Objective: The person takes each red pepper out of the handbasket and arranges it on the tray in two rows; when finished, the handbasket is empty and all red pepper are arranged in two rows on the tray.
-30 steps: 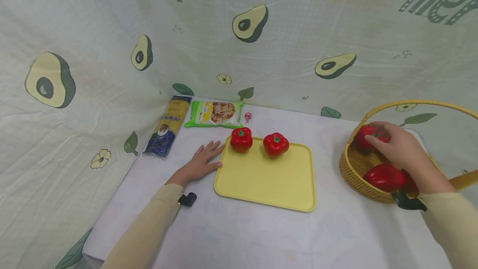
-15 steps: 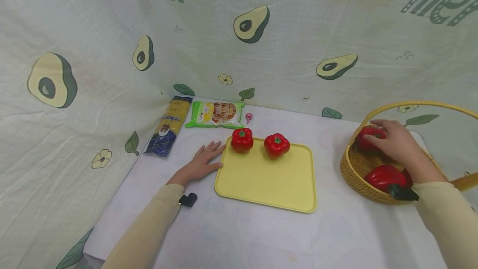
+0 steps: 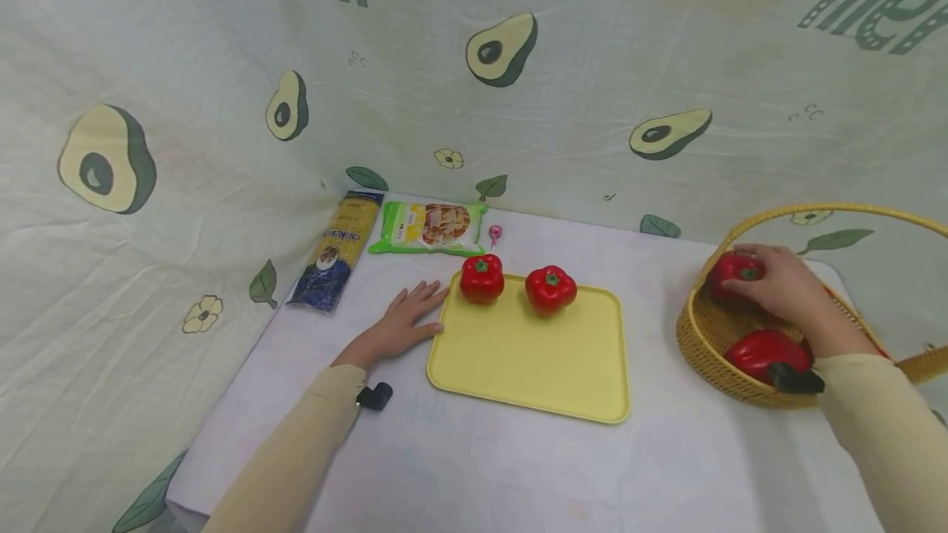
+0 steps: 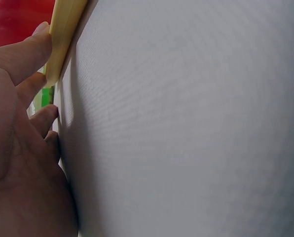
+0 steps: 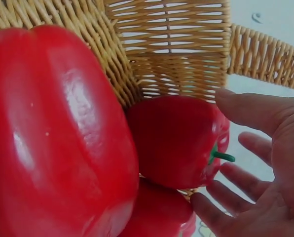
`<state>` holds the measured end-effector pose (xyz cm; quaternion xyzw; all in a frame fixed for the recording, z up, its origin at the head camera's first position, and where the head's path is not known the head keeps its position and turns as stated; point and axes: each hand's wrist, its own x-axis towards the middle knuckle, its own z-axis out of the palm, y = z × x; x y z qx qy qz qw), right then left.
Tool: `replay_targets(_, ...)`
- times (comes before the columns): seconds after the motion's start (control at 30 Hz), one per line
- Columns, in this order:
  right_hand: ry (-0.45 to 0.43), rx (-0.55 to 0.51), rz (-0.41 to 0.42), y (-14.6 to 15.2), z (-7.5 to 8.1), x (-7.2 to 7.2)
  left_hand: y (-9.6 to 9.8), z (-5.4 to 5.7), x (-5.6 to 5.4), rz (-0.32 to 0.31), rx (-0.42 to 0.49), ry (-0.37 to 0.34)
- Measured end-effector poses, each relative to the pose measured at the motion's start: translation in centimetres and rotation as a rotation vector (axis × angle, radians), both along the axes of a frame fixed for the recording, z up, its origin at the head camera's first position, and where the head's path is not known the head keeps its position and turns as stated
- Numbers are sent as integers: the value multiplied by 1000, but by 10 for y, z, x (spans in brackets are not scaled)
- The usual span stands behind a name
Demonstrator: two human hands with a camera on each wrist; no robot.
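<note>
In the head view my left hand (image 3: 403, 321) lies flat on the table, fingers spread, its fingertips at the left rim of the yellow tray (image 3: 529, 360). Two red bell peppers, one at the corner (image 3: 481, 280) and one beside it (image 3: 550, 290), stand on the tray's far side. My right hand (image 3: 785, 286) reaches into the wicker basket (image 3: 699, 352). Its thumb and loosely spread fingers are around a red bell pepper (image 5: 174, 140) with a green stem, thumb tip right at its upper edge. Another large red pepper (image 5: 63, 133) fills the near side in the right wrist view.
One more red pepper (image 5: 159, 210) lies low in the basket. The basket's tall handle (image 3: 837, 206) arches over my right hand. At the back left are a blue and gold pasta packet (image 3: 336, 253), a green food packet (image 3: 431, 228) and a pink lollipop (image 3: 494, 233).
My right hand has shifted slightly within the basket, and the pepper by it has turned so its stem shows. My left hand and the tray peppers stay put.
</note>
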<state>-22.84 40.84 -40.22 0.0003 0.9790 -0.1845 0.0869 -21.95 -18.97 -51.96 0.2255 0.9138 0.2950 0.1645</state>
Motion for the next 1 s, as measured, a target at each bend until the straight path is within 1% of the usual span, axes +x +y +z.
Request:
replay_targets(0.07,-20,-1,-3,1,-1,1,0,0,0,4,-8,-7)
replay_targets(0.2,-55,-7,-8,2,-1,1,1,1,1,7,7,-10)
replay_targets(0.33,-71,-9,-9,2,-1,1,2,2,1,8,7,-9)
replay_targets(0.6,-70,-8,0,4,-4,-2,3,6,4,7,44,11)
replay_targets(0.8,-64,-2,5,5,-6,-3,3,7,4,10,36,8)
replay_targets(1.0,-68,-8,6,5,-6,-2,2,4,3,19,14,2)
